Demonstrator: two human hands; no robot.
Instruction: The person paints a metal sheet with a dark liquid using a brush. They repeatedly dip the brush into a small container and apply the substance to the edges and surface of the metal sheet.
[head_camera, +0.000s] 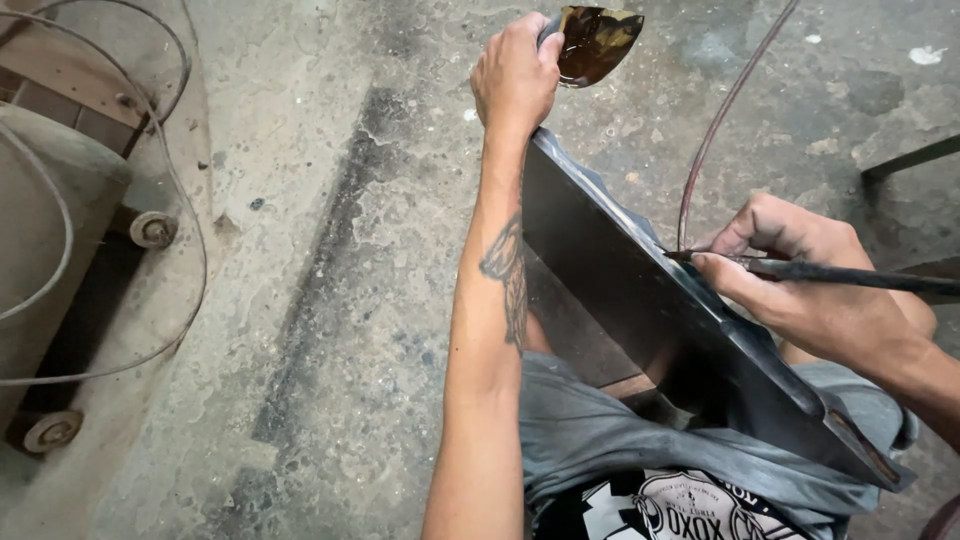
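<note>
Dark panel (640, 300) lay propped across my lap | left hand (515, 75) gripped a small cup of brown liquid (595, 42) beyond its far end | right hand (800, 285) pinched thin brush (850, 274), tip on panel edge | step: likely coating; next needs steady strokes.

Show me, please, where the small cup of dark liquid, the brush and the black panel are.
cup of dark liquid (597, 42), head view, on the brown liquid inside.
brush (850, 275), head view, on its dark handle.
black panel (640, 290), head view, on its flat face.
</note>
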